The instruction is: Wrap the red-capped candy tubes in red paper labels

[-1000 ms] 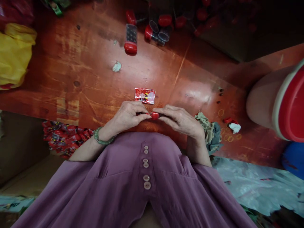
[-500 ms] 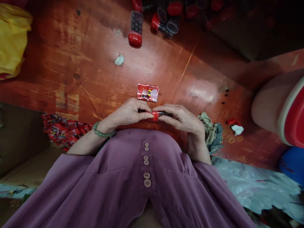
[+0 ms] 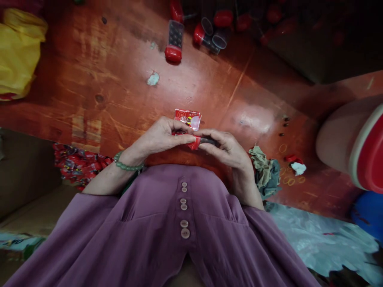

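Close to my body, both hands grip a small red packet [image 3: 194,142] between thumbs and fingers. My left hand [image 3: 163,136], with a green bead bracelet at its wrist, pinches the packet's left part. The right part is in the fingers of my right hand [image 3: 225,146], along with a dark, rounded length that I cannot make out well. Just beyond the fingers a flat red printed packet [image 3: 188,118] lies on the table, its lower edge partly hidden by my left hand.
Clear tubes with red caps [image 3: 173,53] lie at the top. A pink tub [image 3: 338,139] stands right, near crumpled cloth [image 3: 263,169] and rubber bands [image 3: 291,181]. Many red packets [image 3: 76,165] fill a box at left. A yellow bag [image 3: 19,56] is top left.
My left thumb has moved slightly right over the held packet, and more of its red surface shows tilted between my hands. The whole view has shifted slightly.
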Action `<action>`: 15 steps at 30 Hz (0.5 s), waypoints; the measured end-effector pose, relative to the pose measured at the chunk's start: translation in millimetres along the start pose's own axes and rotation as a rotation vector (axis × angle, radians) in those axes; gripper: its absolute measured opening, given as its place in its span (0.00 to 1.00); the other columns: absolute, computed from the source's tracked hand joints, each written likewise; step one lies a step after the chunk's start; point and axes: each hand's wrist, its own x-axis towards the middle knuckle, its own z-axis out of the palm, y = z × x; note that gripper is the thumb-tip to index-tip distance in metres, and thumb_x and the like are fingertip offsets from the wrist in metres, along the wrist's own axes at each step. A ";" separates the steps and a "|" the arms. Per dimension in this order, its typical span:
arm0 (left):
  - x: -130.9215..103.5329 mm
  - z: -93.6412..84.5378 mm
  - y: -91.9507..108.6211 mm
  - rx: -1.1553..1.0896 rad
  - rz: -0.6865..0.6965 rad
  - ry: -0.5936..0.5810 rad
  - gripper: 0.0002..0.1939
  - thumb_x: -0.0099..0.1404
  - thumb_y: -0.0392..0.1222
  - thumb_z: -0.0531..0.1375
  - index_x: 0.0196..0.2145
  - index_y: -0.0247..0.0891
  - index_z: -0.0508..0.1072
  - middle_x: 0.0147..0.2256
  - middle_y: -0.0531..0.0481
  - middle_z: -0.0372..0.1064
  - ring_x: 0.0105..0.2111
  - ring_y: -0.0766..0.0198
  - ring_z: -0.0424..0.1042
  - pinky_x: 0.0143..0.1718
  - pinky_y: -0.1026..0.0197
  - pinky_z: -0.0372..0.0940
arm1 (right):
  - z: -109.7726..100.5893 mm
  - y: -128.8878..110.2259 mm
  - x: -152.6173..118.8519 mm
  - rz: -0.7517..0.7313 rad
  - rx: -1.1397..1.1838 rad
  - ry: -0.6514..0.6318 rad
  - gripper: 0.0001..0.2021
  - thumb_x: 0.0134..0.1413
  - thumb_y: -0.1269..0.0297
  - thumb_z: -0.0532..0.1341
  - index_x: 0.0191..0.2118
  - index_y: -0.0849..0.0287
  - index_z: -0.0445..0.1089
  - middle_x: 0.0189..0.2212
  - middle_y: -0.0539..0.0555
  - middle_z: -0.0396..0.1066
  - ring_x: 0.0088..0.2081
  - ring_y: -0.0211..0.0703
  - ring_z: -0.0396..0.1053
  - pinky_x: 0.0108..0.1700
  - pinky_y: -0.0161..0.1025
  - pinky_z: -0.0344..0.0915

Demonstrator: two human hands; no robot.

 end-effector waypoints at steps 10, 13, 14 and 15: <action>-8.6 17.7 -12.9 -0.647 -0.148 0.179 0.21 0.46 0.54 0.75 0.29 0.35 0.78 0.27 0.48 0.77 0.25 0.67 0.74 0.29 0.66 0.71 | 23.0 18.9 12.7 0.090 0.517 0.207 0.16 0.59 0.53 0.64 0.50 0.52 0.70 0.35 0.47 0.73 0.25 0.30 0.64 0.26 0.29 0.65; -3.4 30.3 -9.2 -0.716 -0.178 0.341 0.18 0.45 0.50 0.75 0.26 0.34 0.78 0.24 0.51 0.75 0.22 0.71 0.71 0.26 0.69 0.67 | 29.4 21.1 16.5 0.092 0.471 0.242 0.17 0.60 0.53 0.63 0.52 0.52 0.69 0.35 0.48 0.73 0.27 0.31 0.65 0.28 0.30 0.67; -1.7 32.5 -8.3 -0.725 -0.180 0.382 0.18 0.45 0.50 0.75 0.26 0.35 0.78 0.24 0.52 0.75 0.22 0.72 0.70 0.25 0.69 0.66 | 31.5 21.1 17.1 0.085 0.437 0.263 0.18 0.61 0.54 0.62 0.53 0.52 0.69 0.36 0.49 0.73 0.27 0.32 0.66 0.28 0.31 0.67; -0.4 33.8 -7.7 -0.729 -0.185 0.416 0.17 0.45 0.50 0.75 0.25 0.35 0.78 0.23 0.52 0.74 0.22 0.72 0.70 0.25 0.69 0.66 | 33.4 20.7 17.5 0.077 0.395 0.287 0.18 0.61 0.54 0.62 0.54 0.52 0.69 0.38 0.49 0.74 0.27 0.32 0.66 0.29 0.31 0.68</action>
